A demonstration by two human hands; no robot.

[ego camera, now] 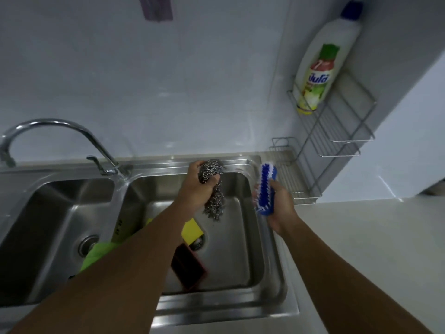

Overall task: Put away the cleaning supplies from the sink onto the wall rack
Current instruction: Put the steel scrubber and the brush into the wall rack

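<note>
My left hand (pixel 192 189) grips a steel wool scourer (pixel 213 189), held above the right sink basin (pixel 231 256) near its back rim. My right hand (pixel 280 206) holds a blue scrub brush (pixel 265 189) with blue and white bristles over the basin's right edge. A wire wall rack (pixel 337 131) hangs on the wall to the right, with a white dish soap bottle (pixel 322 61) standing on its upper shelf. In the basin lie a yellow sponge (pixel 191 231), a dark red sponge (pixel 190 266) and a green cloth (pixel 98 254), partly hidden by my left arm.
A chrome faucet (pixel 60 138) arches over the left basin (pixel 48 237). A pale countertop (pixel 361 249) runs to the right of the sink. A purple cloth (pixel 156 8) hangs on the wall at the top.
</note>
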